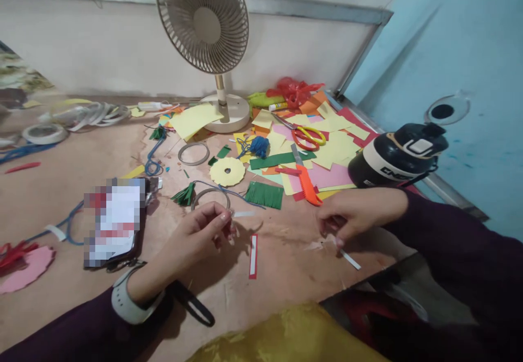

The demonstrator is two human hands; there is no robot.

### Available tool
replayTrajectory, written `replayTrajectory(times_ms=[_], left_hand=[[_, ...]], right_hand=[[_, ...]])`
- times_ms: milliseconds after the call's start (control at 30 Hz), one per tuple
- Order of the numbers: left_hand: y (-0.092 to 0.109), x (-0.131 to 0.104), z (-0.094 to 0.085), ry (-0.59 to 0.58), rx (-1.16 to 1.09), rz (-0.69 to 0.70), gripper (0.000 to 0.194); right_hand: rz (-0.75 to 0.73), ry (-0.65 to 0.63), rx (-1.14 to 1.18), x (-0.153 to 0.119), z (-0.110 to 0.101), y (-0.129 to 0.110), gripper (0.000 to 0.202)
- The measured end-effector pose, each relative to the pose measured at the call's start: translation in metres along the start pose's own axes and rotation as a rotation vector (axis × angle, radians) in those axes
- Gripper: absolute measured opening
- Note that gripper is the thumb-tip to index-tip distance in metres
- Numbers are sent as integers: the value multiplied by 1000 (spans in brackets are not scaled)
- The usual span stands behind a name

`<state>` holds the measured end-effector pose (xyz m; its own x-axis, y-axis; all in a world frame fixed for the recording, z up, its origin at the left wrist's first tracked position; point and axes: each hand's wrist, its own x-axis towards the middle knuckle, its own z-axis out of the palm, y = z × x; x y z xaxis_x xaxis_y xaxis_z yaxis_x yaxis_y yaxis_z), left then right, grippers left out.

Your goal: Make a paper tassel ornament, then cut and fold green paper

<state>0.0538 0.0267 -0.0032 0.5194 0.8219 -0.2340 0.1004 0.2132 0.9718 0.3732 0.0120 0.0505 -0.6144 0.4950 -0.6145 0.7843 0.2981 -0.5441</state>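
My left hand [200, 239] is above the table, thumb and forefinger pressed together and the other fingers curled. A pale, see-through strip [244, 214] shows just beyond its fingertips; whether the fingers grip it is unclear. My right hand [355, 212] is low over the table at the right, fingers bent and closed on one end of a narrow white strip [350, 259]. Beside those fingers lies a crumpled clear scrap [319, 246]. Between my hands a red paper strip [253, 275] lies flat, with a white strip along its middle.
A phone [118, 220] lies left. Behind are a fan [204, 24], bangle rings [193, 154], a scalloped yellow disc [218, 172], fringed green paper [265, 194], an orange cutter [308, 185], scissors [306, 137] and coloured paper [335, 152]. A dark bottle [396, 158] stands right.
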Motion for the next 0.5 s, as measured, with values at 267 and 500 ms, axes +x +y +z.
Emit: replayTrajectory(times_ms=[267, 500], left_hand=[[-12, -11, 5, -176, 23, -27, 34], [-14, -15, 3, -160, -44, -56, 37]], right_hand=[[164, 29, 81, 1, 41, 10, 9], [42, 249, 228, 22, 22, 3, 30]])
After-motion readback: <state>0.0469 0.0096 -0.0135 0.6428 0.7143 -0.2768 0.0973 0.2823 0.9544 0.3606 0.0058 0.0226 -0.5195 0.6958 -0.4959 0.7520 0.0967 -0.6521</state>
